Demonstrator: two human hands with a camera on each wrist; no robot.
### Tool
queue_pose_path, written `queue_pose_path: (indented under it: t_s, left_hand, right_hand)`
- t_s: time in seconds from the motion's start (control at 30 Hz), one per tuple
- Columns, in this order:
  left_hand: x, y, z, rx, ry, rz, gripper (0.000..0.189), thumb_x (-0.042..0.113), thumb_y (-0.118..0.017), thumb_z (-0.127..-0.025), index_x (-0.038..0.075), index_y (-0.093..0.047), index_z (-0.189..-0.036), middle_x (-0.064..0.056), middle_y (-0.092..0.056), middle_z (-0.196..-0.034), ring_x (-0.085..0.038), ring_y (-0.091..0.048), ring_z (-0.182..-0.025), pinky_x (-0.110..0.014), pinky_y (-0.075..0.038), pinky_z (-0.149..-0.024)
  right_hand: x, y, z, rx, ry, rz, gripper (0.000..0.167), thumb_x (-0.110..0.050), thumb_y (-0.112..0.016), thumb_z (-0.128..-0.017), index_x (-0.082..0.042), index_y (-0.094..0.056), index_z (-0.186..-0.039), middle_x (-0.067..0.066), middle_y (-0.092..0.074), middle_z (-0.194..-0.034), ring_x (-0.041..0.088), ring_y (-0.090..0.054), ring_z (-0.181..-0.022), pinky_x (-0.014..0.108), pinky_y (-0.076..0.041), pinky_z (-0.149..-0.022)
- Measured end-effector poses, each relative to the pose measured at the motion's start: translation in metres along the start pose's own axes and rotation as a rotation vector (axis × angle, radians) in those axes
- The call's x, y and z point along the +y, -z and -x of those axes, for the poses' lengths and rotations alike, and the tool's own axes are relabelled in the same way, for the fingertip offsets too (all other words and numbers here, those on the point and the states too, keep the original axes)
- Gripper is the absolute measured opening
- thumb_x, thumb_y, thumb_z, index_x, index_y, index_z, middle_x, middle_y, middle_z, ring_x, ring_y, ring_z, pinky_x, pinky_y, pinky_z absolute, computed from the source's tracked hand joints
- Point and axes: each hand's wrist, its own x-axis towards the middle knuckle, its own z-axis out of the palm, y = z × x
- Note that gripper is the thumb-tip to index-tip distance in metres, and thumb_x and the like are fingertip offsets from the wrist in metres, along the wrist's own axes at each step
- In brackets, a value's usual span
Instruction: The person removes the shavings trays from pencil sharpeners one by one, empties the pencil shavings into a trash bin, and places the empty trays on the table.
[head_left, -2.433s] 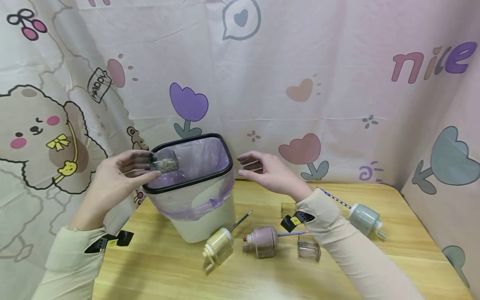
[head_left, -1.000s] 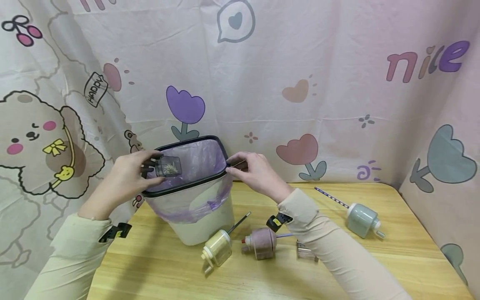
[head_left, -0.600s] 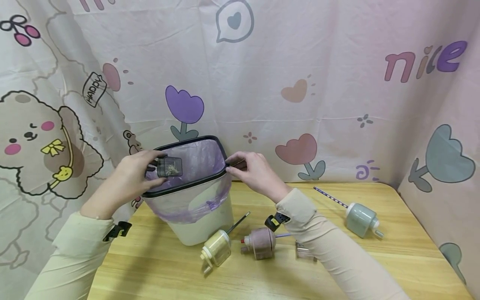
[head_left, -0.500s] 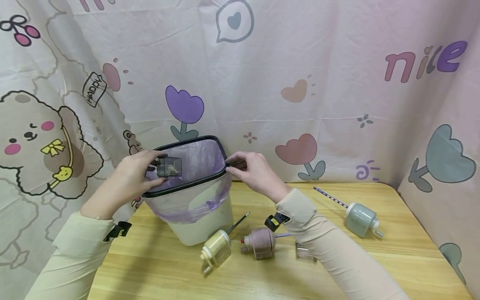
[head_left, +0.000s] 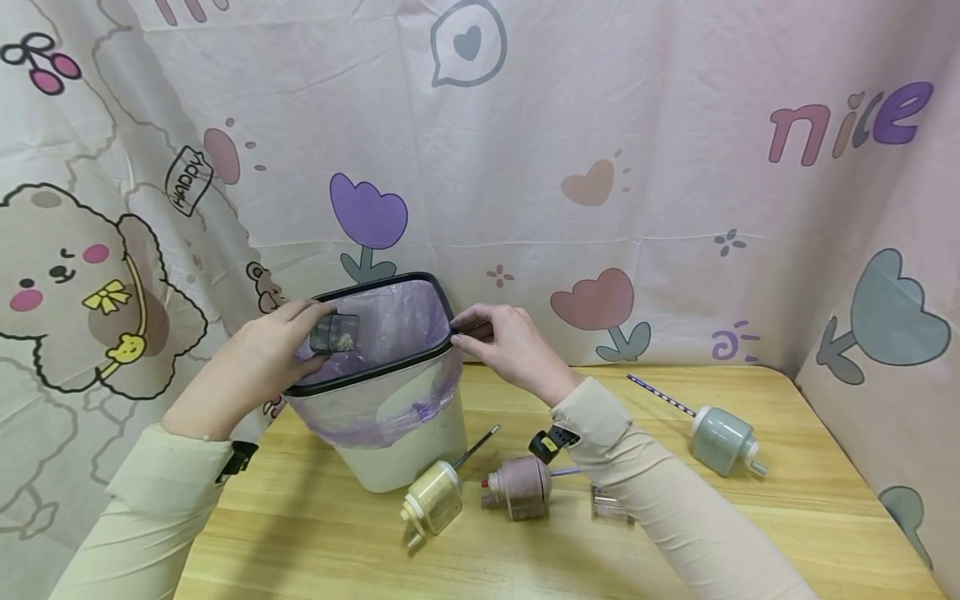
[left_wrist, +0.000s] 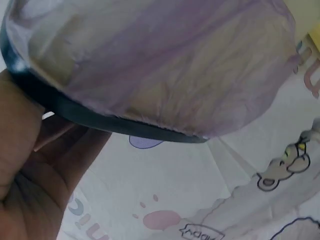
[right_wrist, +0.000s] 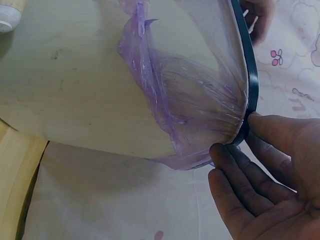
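Note:
My left hand (head_left: pixel 273 350) holds a small see-through grey shavings box (head_left: pixel 335 332) over the mouth of the trash bin (head_left: pixel 420 433). Pale pencil shavings (head_left: pixel 344 342) show inside the box, which is tilted. A thin purple bag (head_left: pixel 408 312) lines the bin and folds over its black rim (right_wrist: pixel 253 85). At the bin's right corner, my right hand (head_left: pixel 513 346) pinches the rim between thumb and fingers. In the left wrist view, the left hand (left_wrist: pixel 30 170) shows beside the rim, with the box hidden.
Three crank pencil sharpeners lie on the wooden table (head_left: pixel 315 533), each with a pencil in it: yellow (head_left: pixel 437 498), pink (head_left: pixel 525 487) and grey-blue (head_left: pixel 723 440). Another see-through box (head_left: pixel 611 502) is partly behind the right forearm. Printed curtains (head_left: pixel 487 167) hang around the table.
The right hand has moved left from beside the bin and taken hold of its rim. The left hand has moved right over the bin, then tipped the shavings box further.

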Motion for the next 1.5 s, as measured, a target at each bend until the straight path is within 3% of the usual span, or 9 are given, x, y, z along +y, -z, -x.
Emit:
queue_pose_path:
  t_s: [0.33, 0.73, 1.0, 1.27, 1.4, 1.5]
  left_hand:
    - [0.0054, -0.0013, -0.0025, 0.031, -0.144, -0.16, 0.064, -0.005, -0.094, -0.071, -0.006, -0.063, -0.128, -0.018, -0.066, -0.109, -0.038, -0.07, -0.089, -0.054, -0.064, -0.076]
    - [0.007, -0.0036, -0.0091, 0.095, -0.295, -0.248, 0.051, -0.009, -0.082, -0.079, -0.006, -0.065, -0.127, -0.02, -0.067, -0.11, -0.038, -0.07, -0.085, -0.051, -0.064, -0.071]
    - [0.0059, -0.0006, -0.0056, 0.083, -0.293, -0.257, 0.048, -0.013, -0.078, -0.082, -0.005, -0.066, -0.128, -0.02, -0.066, -0.113, -0.038, -0.069, -0.095, -0.05, -0.065, -0.074]
    - [0.0079, 0.001, -0.0051, 0.107, -0.354, -0.312, 0.042, -0.016, -0.064, -0.086, -0.006, -0.066, -0.126, -0.02, -0.065, -0.109, -0.036, -0.065, -0.09, -0.049, -0.061, -0.073]
    - [0.0071, 0.0031, -0.0053, 0.122, -0.351, -0.317, 0.042, -0.014, -0.068, -0.086, -0.006, -0.067, -0.127, -0.021, -0.066, -0.109, -0.036, -0.066, -0.091, -0.049, -0.062, -0.074]
    - [0.0047, 0.0031, -0.005, 0.13, -0.329, -0.289, 0.048, -0.01, -0.078, -0.08, -0.007, -0.067, -0.127, -0.021, -0.067, -0.109, -0.037, -0.067, -0.091, -0.049, -0.062, -0.074]
  right_hand:
    - [-0.0007, 0.0019, 0.0013, -0.004, -0.004, 0.005, 0.024, -0.023, -0.073, -0.103, -0.008, -0.076, -0.123, 0.005, -0.082, -0.114, 0.018, -0.078, -0.102, 0.032, -0.063, -0.093]
    - [0.0004, 0.0026, 0.0029, -0.005, -0.007, 0.008, 0.025, -0.022, -0.073, -0.103, -0.008, -0.076, -0.124, 0.005, -0.081, -0.115, 0.018, -0.078, -0.102, 0.032, -0.063, -0.093]
    - [0.0003, 0.0021, 0.0035, -0.009, -0.025, -0.01, 0.026, -0.023, -0.074, -0.103, -0.009, -0.076, -0.124, 0.005, -0.081, -0.115, 0.018, -0.078, -0.102, 0.031, -0.063, -0.093]
    - [0.0005, 0.0003, 0.0037, -0.014, -0.031, -0.02, 0.027, -0.025, -0.074, -0.103, -0.01, -0.076, -0.124, 0.004, -0.081, -0.114, 0.015, -0.077, -0.101, 0.029, -0.063, -0.092]
    - [0.0001, 0.0007, 0.004, -0.031, -0.015, -0.003, 0.03, -0.028, -0.073, -0.104, -0.011, -0.074, -0.127, 0.003, -0.08, -0.115, 0.015, -0.077, -0.102, 0.028, -0.063, -0.092]
    - [0.0011, 0.0018, 0.0049, -0.049, 0.005, 0.027, 0.032, -0.028, -0.073, -0.104, -0.011, -0.073, -0.13, 0.004, -0.08, -0.117, 0.016, -0.077, -0.105, 0.028, -0.063, -0.094]
